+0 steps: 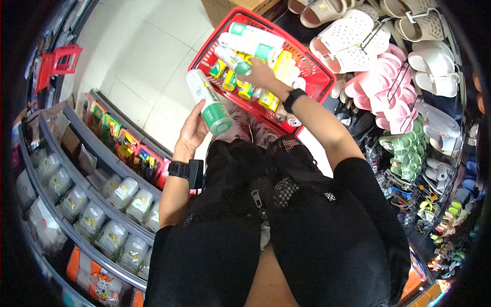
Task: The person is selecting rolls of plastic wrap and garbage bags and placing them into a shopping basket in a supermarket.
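Observation:
My left hand (193,129) is wrapped round the lower side of a green and white cylindrical roll pack (208,105), held outside the basket near its left edge. Over the red basket (318,71), my right hand (258,75) grips the end of another green and white roll (232,60). Beneath and around it in the basket lie more white and green rolls (258,36) and several yellow and green canisters (268,100). The undersides of the right fingers are partly hidden.
A grey shelf (92,197) with clear plastic containers (112,238) curves along the left. Racks of clogs and slippers (388,97) stand at the right. A cardboard box (230,11) is behind the basket, and pale floor tiles (148,51) show at the upper left.

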A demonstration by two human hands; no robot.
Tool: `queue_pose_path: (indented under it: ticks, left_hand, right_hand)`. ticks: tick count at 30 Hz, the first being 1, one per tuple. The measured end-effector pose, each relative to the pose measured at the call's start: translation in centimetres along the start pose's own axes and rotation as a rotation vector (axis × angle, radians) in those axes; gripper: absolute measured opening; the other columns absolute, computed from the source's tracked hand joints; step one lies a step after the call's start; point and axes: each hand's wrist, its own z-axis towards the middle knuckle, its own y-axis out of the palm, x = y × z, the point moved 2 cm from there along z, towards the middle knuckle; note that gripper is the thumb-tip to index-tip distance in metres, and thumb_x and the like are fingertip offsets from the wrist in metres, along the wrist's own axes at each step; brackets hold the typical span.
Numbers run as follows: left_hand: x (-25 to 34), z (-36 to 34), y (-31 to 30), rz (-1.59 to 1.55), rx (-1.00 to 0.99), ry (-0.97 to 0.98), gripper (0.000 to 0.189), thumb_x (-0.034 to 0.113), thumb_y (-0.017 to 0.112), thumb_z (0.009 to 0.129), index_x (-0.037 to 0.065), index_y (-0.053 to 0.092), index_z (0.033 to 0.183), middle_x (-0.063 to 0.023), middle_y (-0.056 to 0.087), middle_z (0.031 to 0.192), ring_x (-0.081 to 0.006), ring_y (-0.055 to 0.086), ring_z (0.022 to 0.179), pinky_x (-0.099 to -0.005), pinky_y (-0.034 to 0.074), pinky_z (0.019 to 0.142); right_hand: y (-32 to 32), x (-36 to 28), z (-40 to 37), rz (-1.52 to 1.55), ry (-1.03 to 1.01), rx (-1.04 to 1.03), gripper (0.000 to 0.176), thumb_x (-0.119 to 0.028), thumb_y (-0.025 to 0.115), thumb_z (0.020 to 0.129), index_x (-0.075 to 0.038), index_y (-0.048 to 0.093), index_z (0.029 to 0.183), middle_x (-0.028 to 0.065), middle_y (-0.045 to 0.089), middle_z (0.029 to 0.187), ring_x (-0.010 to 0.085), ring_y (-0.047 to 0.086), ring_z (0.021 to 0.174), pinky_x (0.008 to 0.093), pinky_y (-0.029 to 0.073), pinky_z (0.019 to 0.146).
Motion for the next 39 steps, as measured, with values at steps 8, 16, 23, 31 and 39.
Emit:
queue_pose_path:
  ticks: [8,16,23,31,39]
  left_hand:
    - [0.6,-2.0,-2.9,0.005,-0.021,-0.022,0.043,0.03,0.054,0.088,0.003,0.046,0.12,-0.0078,0.059,0.109,-0.018,0.058,0.097,-0.0321,0.047,0.085]
    - [2.9,1.1,0.5,0.167,-0.416,-0.02,0.055,0.023,0.061,0.083,-0.002,0.038,0.126,-0.0117,0.053,0.12,-0.0217,0.052,0.11,-0.0363,0.039,0.097]
    - [2.7,3.2,10.5,0.198,-0.711,-0.111,0.071,0.017,0.07,0.072,-0.001,0.033,0.129,-0.0112,0.049,0.123,-0.0244,0.047,0.114,-0.0352,0.035,0.1]
    - [-8.7,5.5,18.5,0.957,-0.901,0.375,0.06,0.03,0.065,0.075,0.005,0.043,0.124,-0.0067,0.051,0.12,-0.0225,0.05,0.109,-0.0382,0.041,0.094]
    - [-29.3,-9.1,30.2,0.618,-1.091,-0.4,0.077,0.026,0.074,0.065,0.001,0.037,0.127,-0.0101,0.051,0.12,-0.0258,0.05,0.11,-0.0378,0.04,0.097]
  right_hand:
    - [2.2,1.1,2.1,0.052,0.192,-0.125,0.074,-0.052,0.065,0.068,0.002,0.048,0.116,0.0187,0.06,0.102,0.0298,0.059,0.094,0.0382,0.046,0.079]
    - [-5.8,-1.7,-8.4,1.078,0.038,-0.245,0.062,-0.041,0.063,0.078,-0.001,0.046,0.122,0.0066,0.06,0.097,0.012,0.056,0.079,0.0231,0.048,0.058]
    - [-9.8,-0.4,-18.3,1.484,0.09,0.02,0.063,-0.037,0.062,0.081,0.005,0.041,0.124,0.012,0.055,0.111,0.0138,0.06,0.08,0.0234,0.051,0.067]
    - [-8.0,9.6,-29.4,1.08,0.058,0.563,0.053,-0.037,0.06,0.084,-0.001,0.044,0.12,0.0092,0.055,0.104,0.0151,0.055,0.089,0.0297,0.05,0.071]
    - [-6.7,15.6,-52.5,1.298,-0.01,0.852,0.057,-0.029,0.068,0.08,0.002,0.038,0.117,0.008,0.054,0.103,0.0113,0.051,0.092,0.026,0.045,0.072]
